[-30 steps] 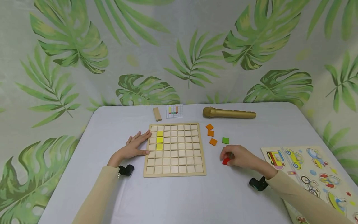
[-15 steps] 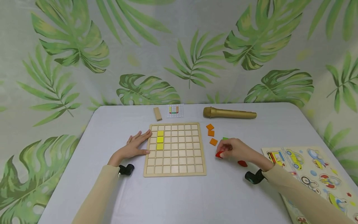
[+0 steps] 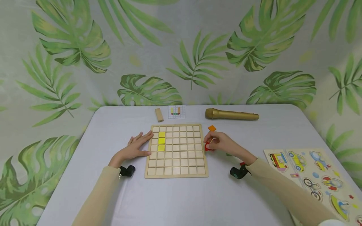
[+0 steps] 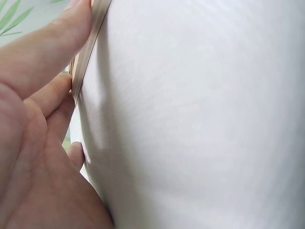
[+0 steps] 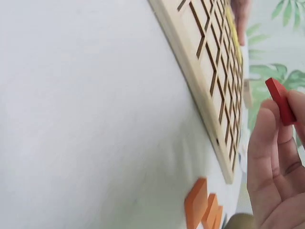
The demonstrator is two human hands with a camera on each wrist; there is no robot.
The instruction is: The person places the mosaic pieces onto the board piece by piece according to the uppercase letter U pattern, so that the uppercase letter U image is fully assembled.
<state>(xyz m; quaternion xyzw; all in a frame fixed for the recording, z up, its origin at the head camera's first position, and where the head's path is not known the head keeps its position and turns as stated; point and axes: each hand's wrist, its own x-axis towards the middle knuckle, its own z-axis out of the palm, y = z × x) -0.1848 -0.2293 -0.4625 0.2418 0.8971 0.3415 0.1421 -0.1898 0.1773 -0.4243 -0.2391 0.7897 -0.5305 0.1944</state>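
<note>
A wooden grid board [image 3: 176, 176] lies in the middle of the table, with three yellow tiles [image 3: 161, 141] in one column near its left side. My left hand [image 3: 135, 149] lies along the board's left edge, fingers straight and touching the frame [image 4: 86, 62]. Between thumb and fingers, my right hand [image 3: 223, 144] pinches a small red tile [image 5: 282, 101], held up beside the board's right edge. Past the board's corner, several orange tiles [image 5: 196, 204] lie on the cloth; the hand covers some in the head view. Another red tile [image 3: 242, 163] peeks out by the right wrist.
Behind the board are a small wooden block [image 3: 159, 115], a card with a coloured grid pattern [image 3: 176, 112] and a gold microphone [image 3: 232, 114]. A picture puzzle board [image 3: 314, 175] lies at the right, partly under the right sleeve.
My right hand has picked the red tile off the table and carried it left to the board's right edge, uncovering then partly hiding a second red tile. The left hand stays still.
</note>
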